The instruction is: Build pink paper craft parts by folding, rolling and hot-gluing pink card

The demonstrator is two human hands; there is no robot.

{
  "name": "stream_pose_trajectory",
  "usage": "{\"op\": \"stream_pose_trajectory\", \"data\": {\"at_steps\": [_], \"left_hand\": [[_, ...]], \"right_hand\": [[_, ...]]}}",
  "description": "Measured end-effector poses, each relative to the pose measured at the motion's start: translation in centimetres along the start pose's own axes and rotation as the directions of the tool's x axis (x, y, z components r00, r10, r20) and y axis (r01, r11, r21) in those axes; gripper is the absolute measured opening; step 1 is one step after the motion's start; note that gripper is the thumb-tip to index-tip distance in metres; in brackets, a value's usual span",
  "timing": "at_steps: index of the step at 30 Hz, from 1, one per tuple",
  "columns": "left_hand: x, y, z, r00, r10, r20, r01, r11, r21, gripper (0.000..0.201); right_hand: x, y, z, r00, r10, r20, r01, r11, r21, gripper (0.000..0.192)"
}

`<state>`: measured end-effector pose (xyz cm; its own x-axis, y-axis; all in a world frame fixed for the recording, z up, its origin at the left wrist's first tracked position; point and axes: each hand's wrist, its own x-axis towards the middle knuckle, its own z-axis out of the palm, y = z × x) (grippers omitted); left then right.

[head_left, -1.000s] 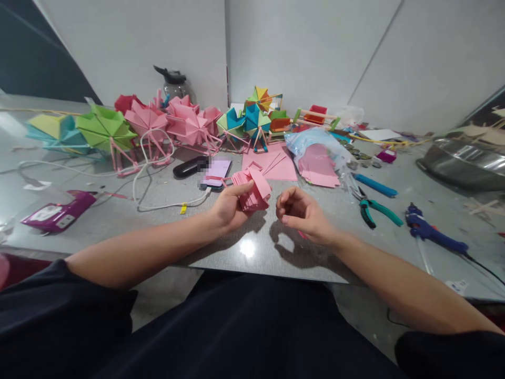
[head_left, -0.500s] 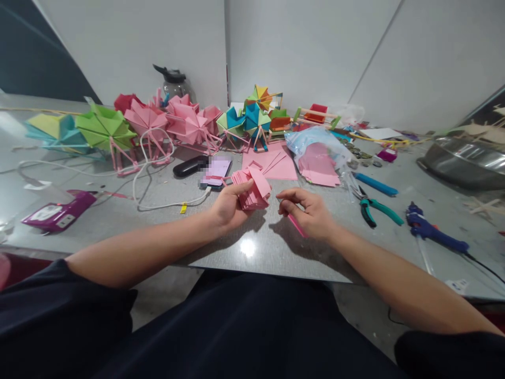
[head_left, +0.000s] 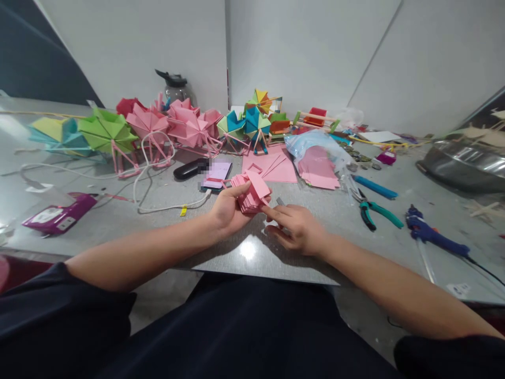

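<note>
My left hand (head_left: 231,211) is closed around a pink folded-paper piece (head_left: 248,196), a stack of pleated layers with a wider strip across its top. The thumb presses on its left side, and the fingers support it from below. At its lower right corner, the index finger of my right hand (head_left: 298,227) reaches out to the paper, seemingly touching it. A slim tool with a grey tip (head_left: 280,201) pokes out above my right hand; the rest is hidden by the hand. Just behind the piece lie pink paper sheets (head_left: 290,171) and a phone (head_left: 216,173) on a white cable.
Several folded-paper wheel models (head_left: 195,126) line the back. To the right are teal-handled pliers (head_left: 381,213), a blue bar-shaped tool (head_left: 374,187), a blue glue gun (head_left: 436,234) and a metal bowl (head_left: 465,160). A purple device (head_left: 61,213) sits left. A plastic bag (head_left: 315,145) covers pink paper.
My right hand has shifted slightly left and down, its index finger now stretched to the paper piece. The tool's pink part, seen below that hand before, is hidden now.
</note>
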<state>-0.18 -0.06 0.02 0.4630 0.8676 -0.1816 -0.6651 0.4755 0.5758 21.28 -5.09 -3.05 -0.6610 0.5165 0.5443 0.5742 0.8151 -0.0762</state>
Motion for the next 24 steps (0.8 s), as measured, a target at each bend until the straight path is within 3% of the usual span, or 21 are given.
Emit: {"op": "stream_pose_trajectory", "data": {"at_steps": [9,24], "left_hand": [[-0.47,0.13,0.57,0.998,0.006,-0.059,-0.003,0.999,0.045,0.017],[-0.69,0.11,0.21,0.999,-0.04,-0.026,0.041,0.998,0.054,0.015]], "right_hand": [[-0.23,0.11,0.66,0.998,-0.01,0.068,0.019,0.989,-0.144,0.054],[0.25,-0.51,0.44,0.993,-0.043,0.108,0.069,0.965,-0.252,0.061]]}}
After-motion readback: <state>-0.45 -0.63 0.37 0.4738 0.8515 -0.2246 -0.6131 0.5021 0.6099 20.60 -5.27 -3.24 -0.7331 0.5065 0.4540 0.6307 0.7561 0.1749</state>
